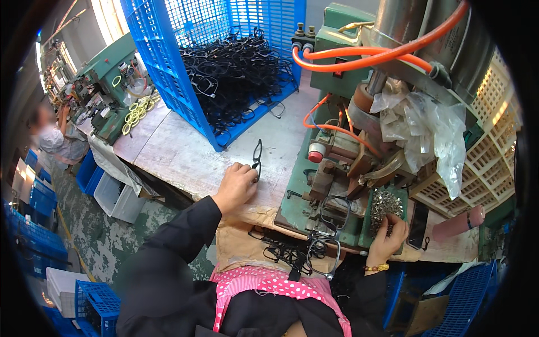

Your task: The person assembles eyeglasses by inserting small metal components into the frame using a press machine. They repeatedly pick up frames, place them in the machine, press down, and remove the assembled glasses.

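My left hand [237, 185] rests on the worn tabletop [179, 154], its fingers closed on a black eyeglass frame [257, 155] that lies flat and points away from me. My right hand [389, 235] reaches into a small green tray of tiny metal parts [384, 205] on the right side of the green machine [331, 168], fingertips pinched among the parts. What they hold is hidden. Another black eyeglass frame [334, 210] sits mounted at the machine's front. Several more black frames [292, 250] lie in a heap at the table's near edge, above my pink dotted apron.
A blue slatted crate [168, 73] lies tipped on the table, full of black frames [236, 67]. Orange hoses [365, 56] loop over the machine; crumpled clear plastic [426, 129] hangs at right beside a cream lattice basket [488, 140]. Another person [53, 137] works far left. Blue bins [33, 236] stand on the floor.
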